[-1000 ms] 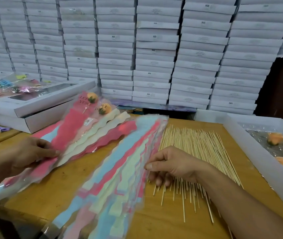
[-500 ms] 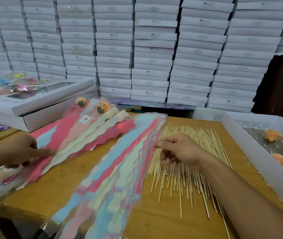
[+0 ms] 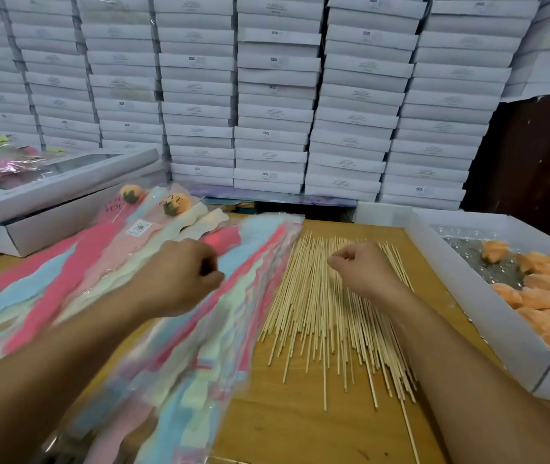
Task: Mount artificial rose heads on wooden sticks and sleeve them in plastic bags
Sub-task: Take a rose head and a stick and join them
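I am holding my right hand [image 3: 362, 269] curled above the wooden sticks [image 3: 330, 316], fingertips pinched together; whether a stick sits in that pinch I cannot tell. My left hand [image 3: 180, 276] is hovering clenched over the plastic bags [image 3: 200, 356], apparently grasping nothing.

Risk 1: the sticks are thin, smooth and round, lying in a loose fan on the counter [image 3: 287, 426]. A careless pinch is likely lifting several at once or rolling neighbours off the front edge.

Risk 2: the bags are glossy, slippery film with wavy pink, blue and cream bands, stacked in overlapping layers. A sideways brush is likely sliding the stack onto the sticks.

The rose heads [image 3: 548, 296], soft, orange and petal-textured, are lying in the white cardboard tray [image 3: 487, 316] at right, well apart from both hands.
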Tool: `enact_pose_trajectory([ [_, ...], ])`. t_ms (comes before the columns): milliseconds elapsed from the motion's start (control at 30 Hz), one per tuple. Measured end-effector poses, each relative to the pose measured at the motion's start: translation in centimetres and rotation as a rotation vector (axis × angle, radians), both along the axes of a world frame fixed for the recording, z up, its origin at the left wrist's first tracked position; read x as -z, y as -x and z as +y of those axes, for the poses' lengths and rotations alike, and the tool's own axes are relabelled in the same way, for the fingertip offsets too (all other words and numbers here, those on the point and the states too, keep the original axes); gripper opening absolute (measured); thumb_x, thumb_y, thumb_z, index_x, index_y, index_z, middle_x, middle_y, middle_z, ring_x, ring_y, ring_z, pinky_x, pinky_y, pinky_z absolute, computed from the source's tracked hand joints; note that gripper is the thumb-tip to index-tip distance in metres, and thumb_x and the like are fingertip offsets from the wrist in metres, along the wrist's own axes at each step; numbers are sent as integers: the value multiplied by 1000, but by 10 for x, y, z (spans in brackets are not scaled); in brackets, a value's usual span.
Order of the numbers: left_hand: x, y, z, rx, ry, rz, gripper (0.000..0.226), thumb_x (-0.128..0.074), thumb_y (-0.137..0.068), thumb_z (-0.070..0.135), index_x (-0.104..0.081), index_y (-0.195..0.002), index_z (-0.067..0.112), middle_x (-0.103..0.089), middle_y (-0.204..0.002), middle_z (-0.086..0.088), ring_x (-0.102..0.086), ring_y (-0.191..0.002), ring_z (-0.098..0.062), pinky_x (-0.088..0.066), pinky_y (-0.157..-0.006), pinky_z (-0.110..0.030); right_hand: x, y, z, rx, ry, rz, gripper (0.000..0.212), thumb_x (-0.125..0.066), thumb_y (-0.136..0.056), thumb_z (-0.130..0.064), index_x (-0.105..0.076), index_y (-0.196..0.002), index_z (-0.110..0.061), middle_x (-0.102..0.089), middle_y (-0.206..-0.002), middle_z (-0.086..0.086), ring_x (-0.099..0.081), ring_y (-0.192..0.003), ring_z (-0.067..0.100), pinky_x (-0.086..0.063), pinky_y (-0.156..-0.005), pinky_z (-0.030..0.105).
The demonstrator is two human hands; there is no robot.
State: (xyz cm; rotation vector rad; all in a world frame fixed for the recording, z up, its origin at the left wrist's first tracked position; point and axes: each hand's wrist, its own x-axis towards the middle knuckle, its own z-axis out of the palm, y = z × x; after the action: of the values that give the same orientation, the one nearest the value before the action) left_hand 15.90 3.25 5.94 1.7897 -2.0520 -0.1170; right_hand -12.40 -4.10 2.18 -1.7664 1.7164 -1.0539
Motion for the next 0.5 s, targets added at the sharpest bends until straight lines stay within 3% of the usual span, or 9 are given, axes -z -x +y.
enact_pose_trajectory([
  [100, -1, 51, -17, 65, -26, 61, 23, -63, -94, 25, -60, -74, 14, -66, -70, -4, -62, -67, -20, -44, -57, -31, 1, 11, -3, 73, -1, 157, 16, -64, -95, -27, -75, -89, -17, -69, -87, -8, -64, -81, 9, -55, -80, 37],
  [233, 4, 110, -39, 122, -90, 244, 24, -70, -90, 25, -66, -82, 3, -72, -78, -14, -70, -76, -28, -55, -70, -38, 5, 15, -5, 99, -25, 192, 21, -64, -95, -28, -76, -86, -13, -74, -91, -1, -67, -83, 14, -58, -85, 41],
  [367, 18, 147, -61, 95, -61, 243, 23, -72, -87, 30, -59, -77, 14, -66, -76, -4, -64, -75, -23, -54, -73, -36, 5, 16, -6, 136, -23, 206, 22, -64, -94, -28, -75, -82, -14, -74, -90, 2, -68, -84, 19, -58, -84, 42],
  [500, 33, 160, -72, 47, 4, 303, 23, -69, -87, 30, -52, -74, 20, -60, -73, 1, -60, -73, -21, -49, -64, -33, 4, 18, -6, 166, -27, 206, 23, -62, -93, -26, -77, -86, -10, -76, -91, 5, -71, -89, 26, -58, -85, 46],
])
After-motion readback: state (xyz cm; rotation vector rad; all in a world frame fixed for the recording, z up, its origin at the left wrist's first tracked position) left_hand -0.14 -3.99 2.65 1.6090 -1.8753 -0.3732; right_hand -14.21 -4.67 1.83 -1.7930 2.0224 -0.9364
